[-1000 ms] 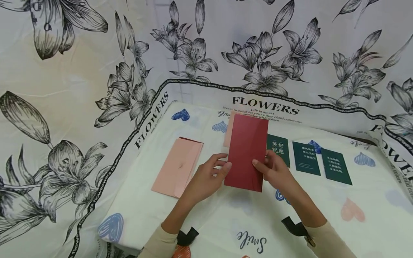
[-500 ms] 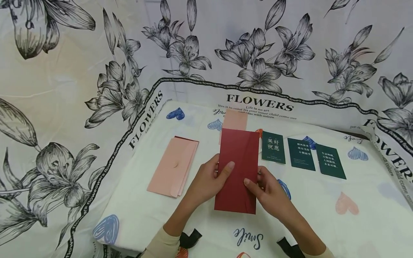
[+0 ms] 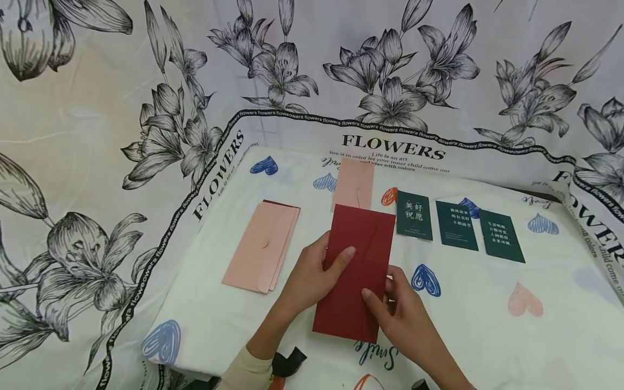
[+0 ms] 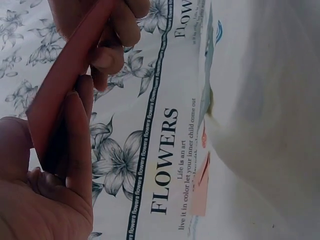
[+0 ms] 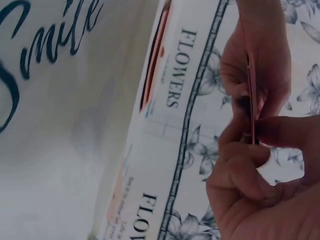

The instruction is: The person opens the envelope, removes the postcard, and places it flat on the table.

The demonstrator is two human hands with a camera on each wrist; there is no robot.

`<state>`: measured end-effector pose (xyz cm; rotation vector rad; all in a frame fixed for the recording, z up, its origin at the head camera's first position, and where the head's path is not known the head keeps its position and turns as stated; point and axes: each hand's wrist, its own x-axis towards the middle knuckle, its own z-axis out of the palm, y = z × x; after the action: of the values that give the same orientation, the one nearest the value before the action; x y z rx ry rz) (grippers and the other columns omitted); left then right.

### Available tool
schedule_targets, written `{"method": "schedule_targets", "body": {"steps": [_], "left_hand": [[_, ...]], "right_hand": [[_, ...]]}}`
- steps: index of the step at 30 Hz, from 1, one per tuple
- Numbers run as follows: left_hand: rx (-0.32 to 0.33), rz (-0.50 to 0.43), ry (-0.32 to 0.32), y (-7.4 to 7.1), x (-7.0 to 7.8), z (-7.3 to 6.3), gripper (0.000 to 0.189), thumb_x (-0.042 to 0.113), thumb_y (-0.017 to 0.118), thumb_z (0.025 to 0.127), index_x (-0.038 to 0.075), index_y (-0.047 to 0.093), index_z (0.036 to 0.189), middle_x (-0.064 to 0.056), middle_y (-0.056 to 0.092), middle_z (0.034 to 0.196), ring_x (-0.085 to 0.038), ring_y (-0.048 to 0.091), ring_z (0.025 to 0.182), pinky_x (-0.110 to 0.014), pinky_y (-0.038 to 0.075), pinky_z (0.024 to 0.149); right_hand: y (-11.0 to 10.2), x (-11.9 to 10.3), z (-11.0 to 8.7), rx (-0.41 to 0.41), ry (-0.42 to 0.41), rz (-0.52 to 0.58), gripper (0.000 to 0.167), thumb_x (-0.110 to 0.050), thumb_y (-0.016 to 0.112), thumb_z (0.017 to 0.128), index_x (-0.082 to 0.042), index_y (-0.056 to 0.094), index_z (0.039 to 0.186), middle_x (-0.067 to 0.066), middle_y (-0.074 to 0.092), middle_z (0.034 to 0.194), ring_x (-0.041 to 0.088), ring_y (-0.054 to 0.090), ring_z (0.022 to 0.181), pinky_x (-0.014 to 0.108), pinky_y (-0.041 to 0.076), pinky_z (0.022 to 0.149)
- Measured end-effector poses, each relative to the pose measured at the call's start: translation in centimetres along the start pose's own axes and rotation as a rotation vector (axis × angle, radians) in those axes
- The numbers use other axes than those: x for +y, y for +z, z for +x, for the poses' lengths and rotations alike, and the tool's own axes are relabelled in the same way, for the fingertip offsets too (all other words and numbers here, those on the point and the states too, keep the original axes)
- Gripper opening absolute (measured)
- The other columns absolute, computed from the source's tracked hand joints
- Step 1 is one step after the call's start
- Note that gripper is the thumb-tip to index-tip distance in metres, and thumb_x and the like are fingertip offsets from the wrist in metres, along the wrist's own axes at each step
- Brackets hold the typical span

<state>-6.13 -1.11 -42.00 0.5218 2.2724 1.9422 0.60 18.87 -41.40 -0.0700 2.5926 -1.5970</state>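
Note:
A dark red envelope (image 3: 362, 246) is held up over the table in both hands, tilted slightly. My left hand (image 3: 308, 279) grips its left edge, thumb flat on the front and fingers behind. Lower on the opposite edge, my right hand (image 3: 408, 314) pinches it between thumb and fingers. The left wrist view shows the red envelope (image 4: 67, 75) at a slant, with fingers tucked under it. Seen edge-on in the right wrist view, the envelope (image 5: 252, 95) looks like a thin strip between thumb and fingers.
Pink envelopes (image 3: 258, 249) lie stacked at the left, a red edge peeking out beneath. Another pink envelope (image 3: 353, 181) lies behind the red one. Three dark green cards with white writing, the nearest card (image 3: 413, 219) included, sit in a row at right on the heart-patterned cloth (image 3: 468, 325).
Both hands have brought the red envelope down and towards me, tilting it. My left thumb has moved onto its front. More of the pink envelope behind and the green cards now shows.

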Motion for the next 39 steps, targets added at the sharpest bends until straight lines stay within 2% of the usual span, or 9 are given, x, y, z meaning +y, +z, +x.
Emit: {"method": "schedule_targets", "body": {"steps": [5, 7, 9, 14, 19, 23, 28, 33, 39], "left_hand": [[0.063, 0.022, 0.053, 0.6, -0.1, -0.4, 0.035, 0.034, 0.065, 0.107, 0.018, 0.058, 0.137, 0.003, 0.076, 0.112, -0.012, 0.076, 0.094, -0.032, 0.063, 0.075], [0.074, 0.028, 0.08, 0.8, 0.0, -0.5, 0.034, 0.033, 0.065, 0.107, 0.017, 0.058, 0.136, 0.003, 0.076, 0.112, -0.011, 0.076, 0.094, -0.032, 0.063, 0.076], [0.077, 0.028, 0.096, 0.9, 0.0, -0.7, 0.034, 0.032, 0.064, 0.107, 0.016, 0.058, 0.136, 0.003, 0.076, 0.113, -0.011, 0.076, 0.095, -0.032, 0.063, 0.077], [0.066, 0.015, 0.084, 0.8, -0.1, -0.9, 0.033, 0.032, 0.063, 0.108, 0.016, 0.057, 0.136, 0.003, 0.075, 0.113, -0.011, 0.075, 0.095, -0.032, 0.063, 0.077], [0.04, -0.022, 0.053, 0.5, -0.4, -0.9, 0.036, 0.034, 0.062, 0.109, 0.018, 0.055, 0.14, 0.002, 0.072, 0.117, -0.014, 0.075, 0.098, -0.033, 0.063, 0.078], [0.052, -0.061, 0.029, 0.1, -0.6, -0.8, 0.038, 0.034, 0.062, 0.109, 0.021, 0.053, 0.143, 0.003, 0.07, 0.124, -0.015, 0.075, 0.104, -0.035, 0.063, 0.08], [0.048, -0.093, 0.021, -0.3, -0.5, -0.7, 0.039, 0.034, 0.062, 0.108, 0.021, 0.053, 0.143, 0.002, 0.071, 0.125, -0.017, 0.075, 0.105, -0.036, 0.063, 0.081], [0.041, -0.119, 0.007, -0.6, -0.6, -0.9, 0.04, 0.035, 0.061, 0.109, 0.022, 0.051, 0.145, 0.002, 0.07, 0.126, -0.017, 0.074, 0.107, -0.037, 0.063, 0.084], [0.052, -0.19, 0.001, -1.1, -0.7, -0.8, 0.038, 0.03, 0.06, 0.11, 0.02, 0.049, 0.146, -0.003, 0.068, 0.125, -0.022, 0.072, 0.11, -0.042, 0.062, 0.087]], "right_hand": [[0.5, -0.1, -0.5, 0.133, -0.103, -0.31, 0.096, -0.033, 0.083, 0.093, -0.024, 0.022, 0.167, 0.005, 0.069, 0.111, 0.01, 0.058, 0.067, 0.023, 0.053, 0.054], [0.7, -0.2, -0.6, 0.159, -0.108, -0.382, 0.102, -0.037, 0.085, 0.091, -0.023, 0.02, 0.168, 0.007, 0.069, 0.112, 0.007, 0.056, 0.065, 0.022, 0.051, 0.053], [0.8, -0.3, -0.6, 0.161, -0.1, -0.407, 0.104, -0.037, 0.085, 0.091, -0.022, 0.019, 0.169, 0.009, 0.071, 0.115, 0.005, 0.056, 0.064, 0.021, 0.051, 0.053], [0.8, -0.3, -0.5, 0.12, -0.067, -0.349, 0.099, -0.035, 0.083, 0.093, -0.022, 0.021, 0.169, 0.01, 0.072, 0.117, 0.007, 0.059, 0.065, 0.02, 0.054, 0.056], [0.1, 0.2, -0.7, 0.086, -0.106, -0.252, 0.088, -0.023, 0.079, 0.096, -0.023, 0.027, 0.167, 0.008, 0.074, 0.119, 0.008, 0.064, 0.068, 0.024, 0.058, 0.059], [-0.7, 0.3, -1.0, 0.082, -0.142, -0.154, 0.075, -0.019, 0.074, 0.101, -0.031, 0.035, 0.164, 0.003, 0.074, 0.128, 0.009, 0.069, 0.077, 0.026, 0.062, 0.072], [-1.2, 0.3, -1.1, 0.09, -0.162, -0.141, 0.065, -0.019, 0.069, 0.104, -0.031, 0.04, 0.161, 0.002, 0.073, 0.132, 0.008, 0.071, 0.086, 0.025, 0.06, 0.083], [-1.5, 0.7, -1.3, 0.075, -0.172, -0.047, 0.057, -0.016, 0.061, 0.109, -0.028, 0.039, 0.16, 0.005, 0.072, 0.134, 0.014, 0.076, 0.097, 0.031, 0.063, 0.075], [-2.1, 1.5, -1.5, 0.132, -0.175, 0.103, 0.052, -0.008, 0.051, 0.112, -0.023, 0.037, 0.16, 0.007, 0.075, 0.127, 0.021, 0.073, 0.089, 0.036, 0.062, 0.064]]}}
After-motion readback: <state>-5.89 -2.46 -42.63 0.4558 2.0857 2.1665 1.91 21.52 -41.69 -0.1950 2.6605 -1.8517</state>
